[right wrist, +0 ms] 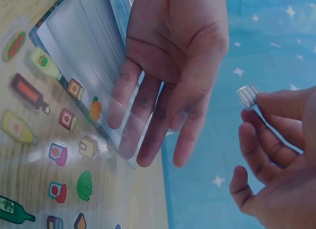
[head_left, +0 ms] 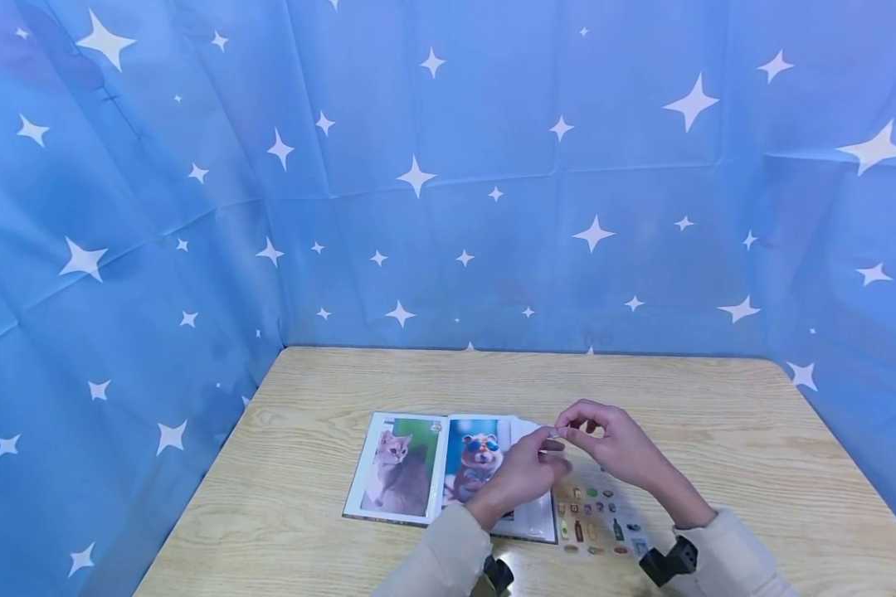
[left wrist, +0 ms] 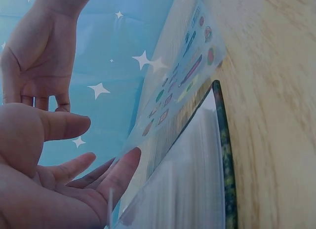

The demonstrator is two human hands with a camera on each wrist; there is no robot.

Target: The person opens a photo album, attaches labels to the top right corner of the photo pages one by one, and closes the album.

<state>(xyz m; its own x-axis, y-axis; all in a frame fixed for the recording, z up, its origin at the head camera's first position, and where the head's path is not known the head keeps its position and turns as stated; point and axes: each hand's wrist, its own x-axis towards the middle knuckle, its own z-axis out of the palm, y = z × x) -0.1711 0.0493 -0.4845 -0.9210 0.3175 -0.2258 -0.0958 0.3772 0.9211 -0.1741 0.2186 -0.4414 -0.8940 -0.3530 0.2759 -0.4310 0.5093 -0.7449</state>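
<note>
My right hand (head_left: 621,444) pinches a small white striped sticker (right wrist: 246,96) between thumb and forefinger, above the table. Close beside it, my left hand (head_left: 526,471) has its fingers extended and relaxed, apparently holding nothing; in the right wrist view they point down beside the photo album. The open photo album (head_left: 533,525) lies under the left hand, which partly covers its right page. A clear sticker sheet (head_left: 601,526), printed with small bottles, jars and foods, lies to the right of the album, below the right hand.
A cat photo (head_left: 399,473) fills the album's left page, with a small sticker (head_left: 436,427) at its top right corner. On the right page is a photo of a bear in sunglasses (head_left: 480,456). Blue star-printed cloth (head_left: 493,249) hangs behind the wooden table (head_left: 269,497).
</note>
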